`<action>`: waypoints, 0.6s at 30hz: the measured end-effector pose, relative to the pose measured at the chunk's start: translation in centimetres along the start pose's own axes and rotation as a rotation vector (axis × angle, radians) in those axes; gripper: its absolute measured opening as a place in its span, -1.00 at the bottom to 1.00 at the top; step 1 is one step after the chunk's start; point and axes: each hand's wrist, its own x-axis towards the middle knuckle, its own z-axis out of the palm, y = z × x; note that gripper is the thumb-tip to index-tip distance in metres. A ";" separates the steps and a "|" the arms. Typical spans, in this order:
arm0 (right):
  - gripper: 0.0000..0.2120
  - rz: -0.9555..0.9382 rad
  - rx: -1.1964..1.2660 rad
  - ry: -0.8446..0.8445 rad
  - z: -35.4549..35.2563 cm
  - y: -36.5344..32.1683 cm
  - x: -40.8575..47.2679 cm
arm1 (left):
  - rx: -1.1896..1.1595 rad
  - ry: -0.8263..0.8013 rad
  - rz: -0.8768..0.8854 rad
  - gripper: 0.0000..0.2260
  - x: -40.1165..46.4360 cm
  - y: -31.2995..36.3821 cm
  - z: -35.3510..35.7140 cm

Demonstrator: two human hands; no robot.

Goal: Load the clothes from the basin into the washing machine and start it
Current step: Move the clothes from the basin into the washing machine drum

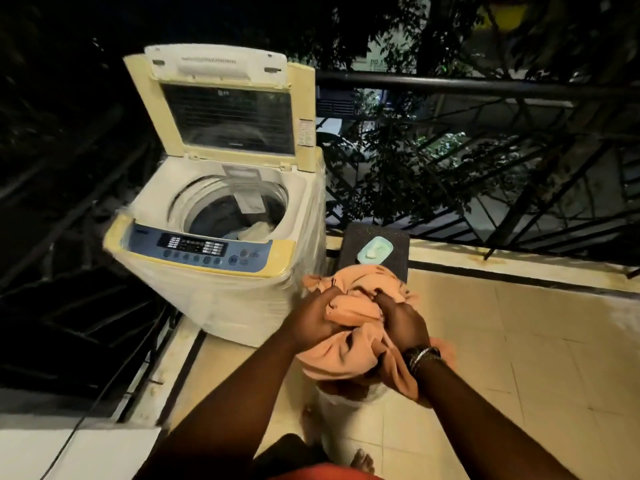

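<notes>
Above the white basin (341, 405), both hands, left hand (313, 318) and right hand (401, 323), grip the orange cloth (356, 327) tight. Lift it high so no end drags, then drop it in the washing machine (221, 216), which maybe has clothes inside already.

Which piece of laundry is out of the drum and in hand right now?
The peach cloth, gripped by both the left hand and right hand; the white cloth lies inside the washing machine drum.

"LG" (inverted) on washer lid (225, 98)

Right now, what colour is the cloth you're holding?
Peach-orange; the cloth, gripped by the left hand and right hand, shows best in the head view.
</notes>
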 end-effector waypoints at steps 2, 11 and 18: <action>-0.55 -0.056 0.032 0.088 -1.5 -2.1 1.7 | -0.034 0.077 0.026 -0.60 0.5 1.0 -3.0; -0.55 -0.247 0.048 0.304 -6.9 -13.2 12.3 | 0.004 0.249 0.114 -0.58 5.5 0.9 -18.2; -0.59 -0.283 0.091 0.416 -7.8 -23.9 22.3 | 0.026 0.316 0.158 -0.59 10.6 -3.6 -31.4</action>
